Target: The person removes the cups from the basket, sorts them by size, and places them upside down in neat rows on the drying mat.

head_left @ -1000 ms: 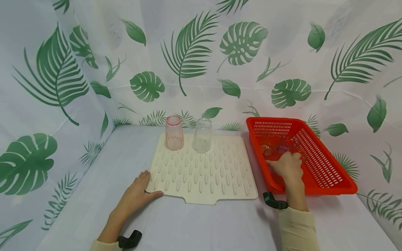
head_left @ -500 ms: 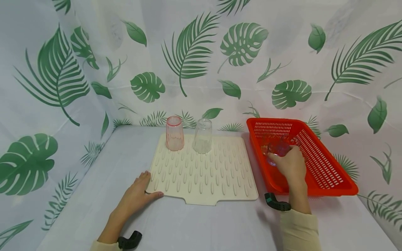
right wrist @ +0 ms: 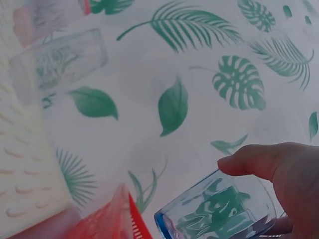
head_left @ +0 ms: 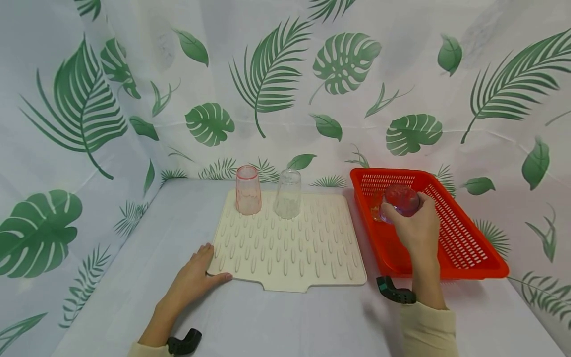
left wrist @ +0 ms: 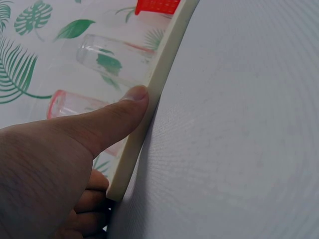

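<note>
My right hand (head_left: 419, 230) grips a short clear drinking glass (head_left: 401, 199) over the red basket (head_left: 473, 271). In the right wrist view the glass (right wrist: 217, 206) is tilted, a blue band at its lower end, my thumb pressed to its side. My left hand (head_left: 191, 275) rests at the near left corner of a cream draining mat (head_left: 285, 248). Its thumb lies along the front edge, as the left wrist view shows, and the other fingers sit by the left side. Toward the back of the mat stand a pink-tinted glass (head_left: 248, 191) and a clear glass (head_left: 287, 194).
Another glass (head_left: 376, 207) with a yellowish tint lies in the basket, partly behind the held one. The basket stands right of the mat, its high perforated walls close to the mat's right edge. A leaf-printed curtain (head_left: 276, 134) closes off the back.
My right hand has taken hold of the glass inside the basket and raised it, drawing slightly right and turning it bottom or rim into view. The left hand and mat have stayed put.
</note>
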### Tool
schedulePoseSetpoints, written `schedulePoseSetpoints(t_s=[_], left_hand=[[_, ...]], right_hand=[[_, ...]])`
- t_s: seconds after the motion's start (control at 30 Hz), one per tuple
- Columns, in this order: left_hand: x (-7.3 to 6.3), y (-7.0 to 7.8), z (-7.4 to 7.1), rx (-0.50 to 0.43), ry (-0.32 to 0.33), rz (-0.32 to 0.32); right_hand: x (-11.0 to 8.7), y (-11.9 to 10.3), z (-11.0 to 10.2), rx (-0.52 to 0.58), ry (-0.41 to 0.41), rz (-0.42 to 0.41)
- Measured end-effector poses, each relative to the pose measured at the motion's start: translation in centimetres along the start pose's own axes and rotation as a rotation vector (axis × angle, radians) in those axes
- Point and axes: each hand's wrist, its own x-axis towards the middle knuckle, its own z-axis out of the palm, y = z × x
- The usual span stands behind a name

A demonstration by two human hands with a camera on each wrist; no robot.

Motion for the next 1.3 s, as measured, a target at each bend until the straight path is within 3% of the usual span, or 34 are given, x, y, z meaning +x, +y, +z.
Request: schedulePoseSetpoints(t_s=[0.27, 0.6, 1.3], left_hand=[[0.0, 0.0, 0.0, 0.006, 0.004, -0.002], [-0.1, 0.2, 0.0, -0.006, 0.008, -0.001], [0.1, 0.0, -0.1, 0.002, -0.004, -0.008]], right_hand=[[-0.7, -1.1, 0.1, 0.062, 0.043, -0.050], [-1.5, -2.0, 0.5, 0.076, 0.026, -0.078], [-3.0, -3.6, 2.0, 0.082, -0.023, -0.235]])
